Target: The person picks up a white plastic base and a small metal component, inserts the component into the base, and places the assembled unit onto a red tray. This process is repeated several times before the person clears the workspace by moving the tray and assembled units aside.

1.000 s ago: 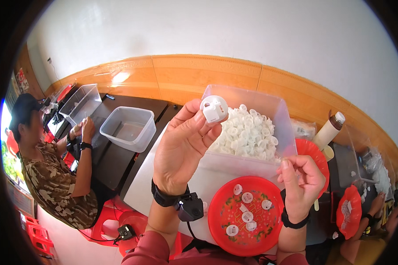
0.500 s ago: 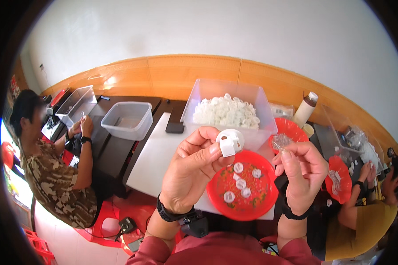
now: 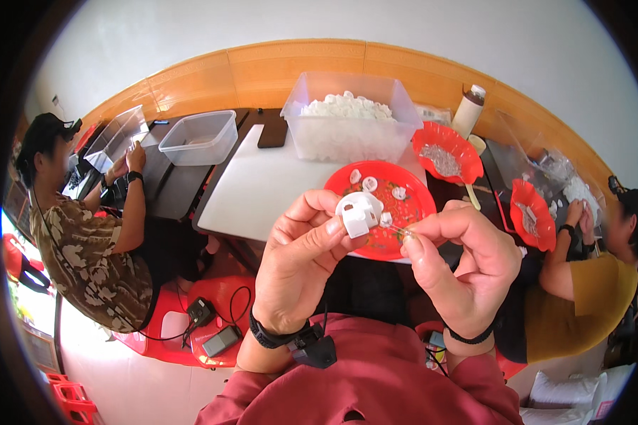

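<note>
Now, going from near to far:
My left hand (image 3: 301, 265): it grips a small white plastic part (image 3: 359, 213) between thumb and fingertips, raised in front of my chest, above the near edge of the red plate (image 3: 411, 212).
My right hand (image 3: 464, 262): it pinches a thin, small piece (image 3: 397, 228), maybe a metal pin or spring; I cannot tell which, it is too fine. Its tip is touching or just beside the white part.
Risk at the hands: I judge the thin piece can slip from my pinch, because the hold is only at the fingertips. It could fall on my lap or the floor, not on the plate.
Risk at the part: if I push at an angle, the thin piece may bend, or the white part may turn in my left fingers.
Red plate: it holds a few more white parts; a dropped part could knock them about.
White table (image 3: 262, 184): the plate hangs slightly over its near edge, so a bump of my wrist may tip it.
Clear bin (image 3: 351, 127): far, full of white parts.
Co-workers: one sits at left, one at right, busy with their own hands.
</note>
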`<move>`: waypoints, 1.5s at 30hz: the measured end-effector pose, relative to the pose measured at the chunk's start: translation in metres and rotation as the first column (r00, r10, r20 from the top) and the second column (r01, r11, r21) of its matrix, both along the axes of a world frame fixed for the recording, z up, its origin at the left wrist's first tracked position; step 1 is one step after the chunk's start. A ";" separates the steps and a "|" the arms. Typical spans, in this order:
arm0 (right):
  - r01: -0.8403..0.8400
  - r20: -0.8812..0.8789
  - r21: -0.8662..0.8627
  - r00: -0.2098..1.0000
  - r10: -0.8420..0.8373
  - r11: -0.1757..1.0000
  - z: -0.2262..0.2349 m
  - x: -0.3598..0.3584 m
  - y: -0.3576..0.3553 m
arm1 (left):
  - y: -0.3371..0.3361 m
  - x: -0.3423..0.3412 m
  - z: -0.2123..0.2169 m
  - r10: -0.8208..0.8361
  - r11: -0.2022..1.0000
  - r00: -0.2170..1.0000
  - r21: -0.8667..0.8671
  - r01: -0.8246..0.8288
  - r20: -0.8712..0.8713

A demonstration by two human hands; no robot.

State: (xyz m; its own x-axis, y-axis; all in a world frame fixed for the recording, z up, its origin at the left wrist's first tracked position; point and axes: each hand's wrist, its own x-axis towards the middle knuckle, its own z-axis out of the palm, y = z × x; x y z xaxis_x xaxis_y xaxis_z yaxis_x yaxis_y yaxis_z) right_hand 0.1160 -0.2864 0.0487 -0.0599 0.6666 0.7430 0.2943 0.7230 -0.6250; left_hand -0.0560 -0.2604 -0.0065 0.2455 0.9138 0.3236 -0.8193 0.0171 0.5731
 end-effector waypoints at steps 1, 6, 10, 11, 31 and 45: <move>0.019 0.010 0.012 1.000 -0.019 1.000 -0.001 0.001 -0.004 | -0.003 0.001 -0.001 -0.005 1.000 1.000 0.010 0.005 0.011; 0.049 0.113 0.076 0.992 -0.058 0.996 -0.010 0.006 -0.013 | -0.014 0.004 -0.008 0.002 1.000 1.000 -0.017 -0.002 0.012; 0.067 0.160 0.081 0.984 -0.079 0.994 -0.015 0.004 -0.013 | -0.016 0.004 -0.008 -0.004 0.997 1.000 -0.073 0.002 -0.017; 0.072 0.159 0.075 0.984 -0.083 0.995 -0.016 0.004 -0.012 | -0.015 0.004 -0.009 -0.004 0.997 1.000 -0.082 0.003 -0.008; 0.073 0.178 0.038 0.981 -0.078 0.997 -0.027 -0.004 0.014 | 0.004 0.005 -0.021 0.051 0.991 0.999 -0.120 -0.052 -0.014; 0.111 0.162 0.019 0.980 -0.112 0.994 -0.030 -0.002 0.025 | 0.009 0.011 -0.018 0.227 0.966 0.957 -0.084 -0.245 -0.182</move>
